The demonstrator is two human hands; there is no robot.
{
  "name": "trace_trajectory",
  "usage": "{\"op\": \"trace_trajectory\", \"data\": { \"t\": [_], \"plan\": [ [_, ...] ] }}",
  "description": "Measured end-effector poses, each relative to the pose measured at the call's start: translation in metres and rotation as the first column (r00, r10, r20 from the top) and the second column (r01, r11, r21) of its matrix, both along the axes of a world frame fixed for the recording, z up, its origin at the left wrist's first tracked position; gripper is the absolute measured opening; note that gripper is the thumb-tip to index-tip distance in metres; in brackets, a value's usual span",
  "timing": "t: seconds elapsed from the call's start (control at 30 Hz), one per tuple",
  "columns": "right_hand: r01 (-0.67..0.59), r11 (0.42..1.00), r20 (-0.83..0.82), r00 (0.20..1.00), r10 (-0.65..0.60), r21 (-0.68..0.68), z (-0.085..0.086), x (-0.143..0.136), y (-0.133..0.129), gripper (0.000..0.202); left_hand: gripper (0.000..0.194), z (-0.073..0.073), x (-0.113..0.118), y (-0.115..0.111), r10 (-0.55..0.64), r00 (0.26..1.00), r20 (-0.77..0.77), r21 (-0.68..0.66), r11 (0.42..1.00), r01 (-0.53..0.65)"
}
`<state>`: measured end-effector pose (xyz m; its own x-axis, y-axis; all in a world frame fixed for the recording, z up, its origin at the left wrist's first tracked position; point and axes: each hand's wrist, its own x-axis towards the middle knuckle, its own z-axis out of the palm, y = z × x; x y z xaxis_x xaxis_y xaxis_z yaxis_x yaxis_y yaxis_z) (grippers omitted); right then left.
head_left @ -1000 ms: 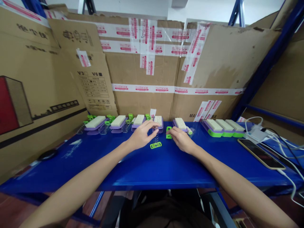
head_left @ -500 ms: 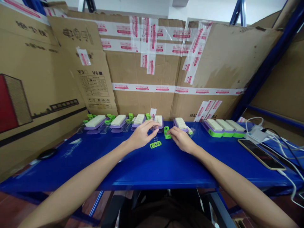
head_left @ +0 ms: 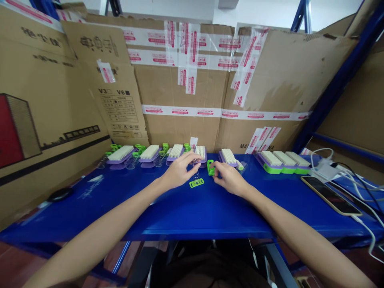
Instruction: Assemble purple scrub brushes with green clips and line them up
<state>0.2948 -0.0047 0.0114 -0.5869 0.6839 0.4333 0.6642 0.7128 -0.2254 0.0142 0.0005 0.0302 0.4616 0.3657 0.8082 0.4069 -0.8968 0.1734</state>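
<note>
On my feed both hands were over the blue table (head_left: 192, 218), well inside its near edge. The left hand (head_left: 178, 172) had thumb and forefinger slightly apart at the top of a clear coil (head_left: 196, 175); couldn't tell if they actually gripped it. A flat green plate (head_left: 196, 183) sat at the coil's lower end, between the hands and a bit nearer the wearer. The right hand (head_left: 231, 179) had its forefinger at an upright green bracket (head_left: 210, 168), thumb spread away below; couldn't confirm a pinch there either, the fingers hid part of it. Bracket was just right of the coil. One purple-based brush (head_left: 201, 152) stood behind the left fingertips, another brush (head_left: 228, 156) behind the right hand with a pale green stick (head_left: 239, 165) beside it. Three green-bottomed brushes (head_left: 272, 159) and a phone (head_left: 330, 196) were farther right.
</note>
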Motion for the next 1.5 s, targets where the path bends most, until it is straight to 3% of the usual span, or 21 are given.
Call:
{"op": "trace_trajectory", "data": {
  "t": [0.53,0.87,1.03,1.2,1.5],
  "plan": [
    [0.032,0.995,0.016,0.999,-0.03,-0.094,-0.003,-0.002,-0.002,0.066,0.02,0.0,-0.001,-0.001,0.0,1.0,-0.01,-0.023,1.0,0.0],
    [0.083,0.994,0.089,0.993,-0.076,-0.069,0.0,0.0,-0.002,0.044,0.017,0.001,0.0,-0.001,-0.007,1.0,-0.004,-0.018,1.0,0.007],
    [0.09,0.991,0.151,0.983,-0.104,0.097,-0.005,0.004,0.005,0.031,0.018,0.001,0.0,-0.001,0.0,1.0,-0.01,-0.02,1.0,0.0],
    [0.209,0.937,0.312,0.903,-0.294,0.28,0.008,0.002,0.018,0.029,0.019,0.002,0.0,-0.003,-0.009,1.0,-0.001,-0.028,1.0,0.009],
    [0.289,0.905,0.455,0.791,-0.409,0.311,0.034,-0.017,0.073,0.036,0.018,0.002,-0.001,-0.002,-0.006,1.0,-0.024,-0.035,0.999,0.005]
  ]
}}
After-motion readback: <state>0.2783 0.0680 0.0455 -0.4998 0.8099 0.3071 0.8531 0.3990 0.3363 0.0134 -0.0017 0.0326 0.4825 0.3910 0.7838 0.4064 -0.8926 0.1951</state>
